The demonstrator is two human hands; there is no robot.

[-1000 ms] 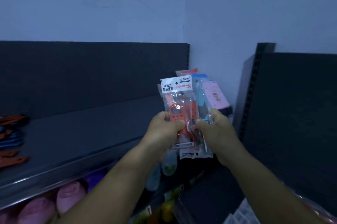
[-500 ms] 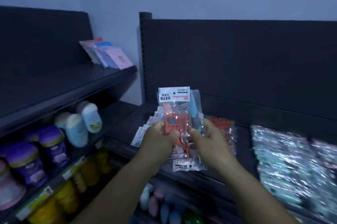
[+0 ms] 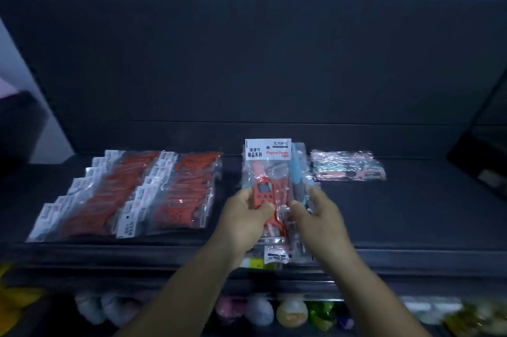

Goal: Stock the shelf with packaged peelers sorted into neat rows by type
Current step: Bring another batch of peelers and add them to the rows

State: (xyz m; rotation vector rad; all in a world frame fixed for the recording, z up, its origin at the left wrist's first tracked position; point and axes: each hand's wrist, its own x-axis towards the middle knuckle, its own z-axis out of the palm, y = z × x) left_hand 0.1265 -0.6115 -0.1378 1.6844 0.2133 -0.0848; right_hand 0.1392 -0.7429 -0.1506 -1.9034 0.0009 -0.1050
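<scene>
Both hands hold a bunch of clear peeler packs (image 3: 270, 188) up over the dark shelf (image 3: 411, 216). The left hand (image 3: 244, 216) pinches the red peeler in front; the right hand (image 3: 319, 216) grips the pack's side. Two rows of red packs (image 3: 131, 194) lie left. A pink and blue pile (image 3: 347, 165) lies farther back, right.

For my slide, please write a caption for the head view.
Both hands hold a bunch of packaged peelers above the dark shelf, beside two rows of red peelers.
</scene>
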